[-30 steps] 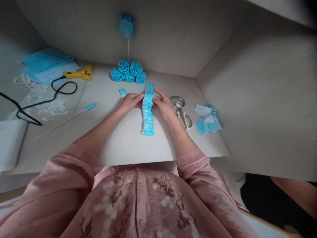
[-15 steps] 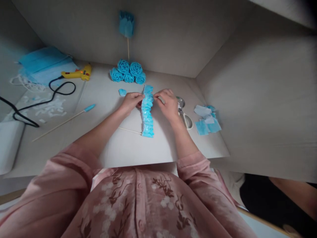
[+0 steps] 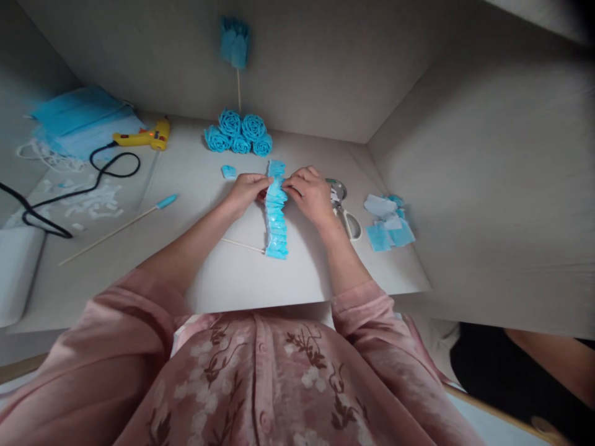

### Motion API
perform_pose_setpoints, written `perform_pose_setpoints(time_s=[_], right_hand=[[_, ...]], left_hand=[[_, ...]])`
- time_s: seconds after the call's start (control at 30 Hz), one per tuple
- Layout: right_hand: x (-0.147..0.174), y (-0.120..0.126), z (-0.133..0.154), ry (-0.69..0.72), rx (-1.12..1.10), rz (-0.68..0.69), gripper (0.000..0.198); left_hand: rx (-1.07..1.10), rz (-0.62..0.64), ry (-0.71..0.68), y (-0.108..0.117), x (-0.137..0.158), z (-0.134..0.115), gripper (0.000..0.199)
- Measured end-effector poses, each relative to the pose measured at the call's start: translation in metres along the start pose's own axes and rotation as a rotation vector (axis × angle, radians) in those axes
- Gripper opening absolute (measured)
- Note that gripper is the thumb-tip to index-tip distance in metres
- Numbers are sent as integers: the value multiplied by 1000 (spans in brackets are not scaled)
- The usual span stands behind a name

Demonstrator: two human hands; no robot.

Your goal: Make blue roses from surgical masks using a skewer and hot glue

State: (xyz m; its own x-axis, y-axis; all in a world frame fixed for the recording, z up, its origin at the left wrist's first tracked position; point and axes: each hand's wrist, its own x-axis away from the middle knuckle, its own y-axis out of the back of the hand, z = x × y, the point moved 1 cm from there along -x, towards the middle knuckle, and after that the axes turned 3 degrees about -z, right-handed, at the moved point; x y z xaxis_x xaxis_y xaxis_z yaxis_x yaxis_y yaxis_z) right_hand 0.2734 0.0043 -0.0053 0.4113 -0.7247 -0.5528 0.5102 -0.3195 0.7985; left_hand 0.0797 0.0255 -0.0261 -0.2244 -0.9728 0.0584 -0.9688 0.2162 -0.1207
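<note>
You held the blue pleated strip [image 3: 277, 226] between your two hands, near its upper end, over the middle of the pale tabletop [image 3: 297, 288]. Your left hand [image 3: 246, 191] had its thumb and forefinger pinching the strip's left edge, while its other fingers were mostly hidden. Your right hand [image 3: 310, 192] came in from the other side, thumb and forefinger pinching the right edge and the remaining fingers curled above. The strip ran lengthwise toward you, its folds stacked one below another, and its lower end met a thin wooden stick [image 3: 242, 244] that reached out to the left. A small blue piece [image 3: 229, 171] lay just beyond your left hand. Farther back sat a cluster of five blue rosettes [image 3: 240, 133], and behind them a blue flower [image 3: 235, 46] stood upright on its stem. Beside your right wrist lay scissors [image 3: 352, 226], with a pile of blue and white cut pieces [image 3: 389, 230] farther right. To your left were a stick with a blue tip [image 3: 111, 233], scattered white scraps [image 3: 105, 203], a yellow glue gun [image 3: 159, 134] with a looping black cord [image 3: 100, 184], and, behind that, a stack of blue masks [image 3: 88, 114].
</note>
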Motion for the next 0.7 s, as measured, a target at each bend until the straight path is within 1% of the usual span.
perform_pose_setpoints(time_s=[0.27, 0.47, 0.57, 0.7], right_hand=[[1, 1, 3, -27, -35, -39, 22], [1, -1, 5, -35, -22, -44, 17], [1, -1, 6, -50, -15, -24, 15], [1, 0, 8, -50, 16, -12, 15]], left_hand=[[4, 4, 23, -1, 1, -1, 31], [79, -28, 65, -2, 0, 1, 35], [85, -4, 47, -2, -1, 4, 36], [112, 23, 48, -1, -2, 8, 31]])
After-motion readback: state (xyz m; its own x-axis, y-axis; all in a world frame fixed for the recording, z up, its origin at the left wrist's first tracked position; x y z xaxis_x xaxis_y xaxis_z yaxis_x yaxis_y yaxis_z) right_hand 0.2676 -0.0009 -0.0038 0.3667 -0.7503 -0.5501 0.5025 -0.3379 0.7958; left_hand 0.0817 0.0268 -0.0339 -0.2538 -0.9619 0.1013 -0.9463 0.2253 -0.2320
